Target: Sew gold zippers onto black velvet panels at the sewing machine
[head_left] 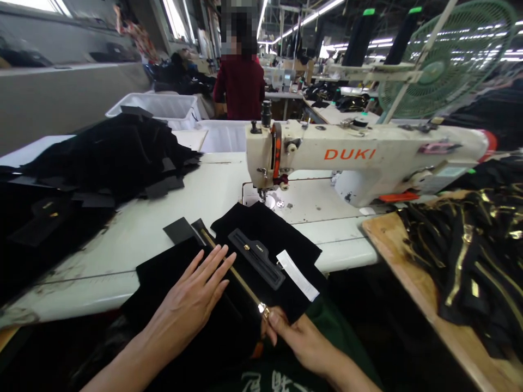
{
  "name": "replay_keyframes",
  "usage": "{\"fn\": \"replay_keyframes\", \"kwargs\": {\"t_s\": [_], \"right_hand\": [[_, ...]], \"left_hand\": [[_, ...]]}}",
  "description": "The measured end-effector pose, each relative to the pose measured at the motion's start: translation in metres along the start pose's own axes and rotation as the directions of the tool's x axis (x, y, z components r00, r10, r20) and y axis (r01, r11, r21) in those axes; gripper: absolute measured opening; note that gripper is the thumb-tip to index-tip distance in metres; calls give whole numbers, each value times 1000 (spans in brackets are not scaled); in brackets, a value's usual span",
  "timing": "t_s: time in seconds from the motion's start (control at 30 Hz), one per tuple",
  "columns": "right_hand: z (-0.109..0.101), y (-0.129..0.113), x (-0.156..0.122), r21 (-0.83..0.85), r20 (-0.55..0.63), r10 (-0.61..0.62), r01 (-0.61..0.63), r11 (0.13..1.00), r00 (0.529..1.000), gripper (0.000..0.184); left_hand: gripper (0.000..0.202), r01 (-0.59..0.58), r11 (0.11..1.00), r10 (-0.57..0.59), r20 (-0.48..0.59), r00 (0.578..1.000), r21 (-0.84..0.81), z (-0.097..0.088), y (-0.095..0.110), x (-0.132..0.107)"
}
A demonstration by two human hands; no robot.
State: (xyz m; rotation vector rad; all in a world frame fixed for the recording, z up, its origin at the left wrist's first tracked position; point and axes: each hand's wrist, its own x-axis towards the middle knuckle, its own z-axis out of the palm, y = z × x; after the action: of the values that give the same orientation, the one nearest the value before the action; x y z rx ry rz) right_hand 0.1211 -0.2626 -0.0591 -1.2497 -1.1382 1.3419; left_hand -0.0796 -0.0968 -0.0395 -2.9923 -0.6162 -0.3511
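Left hand (pixel 195 296) flat, fingers spread on black fabric piece (pixel 261 256) — gold zipper (pixel 232 269) just beside its fingertips; right hand (pixel 292 332) pinching the zipper pull (pixel 263 310).

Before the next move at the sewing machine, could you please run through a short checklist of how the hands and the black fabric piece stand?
1. Left hand flat on the black fabric piece: ok.
2. Right hand pinching the near end of the gold zipper: ok.
3. Zipper lying straight along the fabric edge: ok.
4. Fabric under the needle of the sewing machine: not ok, it lies in front, near the table edge.
5. Both hands away from the needle: ok.
6. Machine threaded and switched on: cannot tell.
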Motion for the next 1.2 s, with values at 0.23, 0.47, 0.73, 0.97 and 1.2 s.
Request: {"fn": "replay_keyframes", "kwargs": {"t_s": [0.23, 0.47, 0.73, 0.97, 1.2], "right_hand": [[-3, 10, -4, 2, 6, -17, 17, 1000, 1000, 54], [-6, 14, -7, -32, -29, 6, -7, 999, 1000, 49], [-2, 14, -7, 52, -75, 40, -36, 998, 996, 49], [-6, 6, 4, 117, -317, 71, -35, 992, 946, 38], [-28, -23, 17, -209, -414, -159, 77, 975, 896, 19]], "left_hand": [[51, -17, 998, 18, -19, 1000, 63, 5, 2, -1], [60, -5, 997, 8, -38, 999, 83, 6, 10, -2], [61, 37, 992, -30, -63, 998, 117, 5, 17, -2], [53, 99, 980, -74, -147, 986, 172, -8, 23, -28], [49, 37, 991, -8, -219, 976, 129, 1, 5, -25]]}}
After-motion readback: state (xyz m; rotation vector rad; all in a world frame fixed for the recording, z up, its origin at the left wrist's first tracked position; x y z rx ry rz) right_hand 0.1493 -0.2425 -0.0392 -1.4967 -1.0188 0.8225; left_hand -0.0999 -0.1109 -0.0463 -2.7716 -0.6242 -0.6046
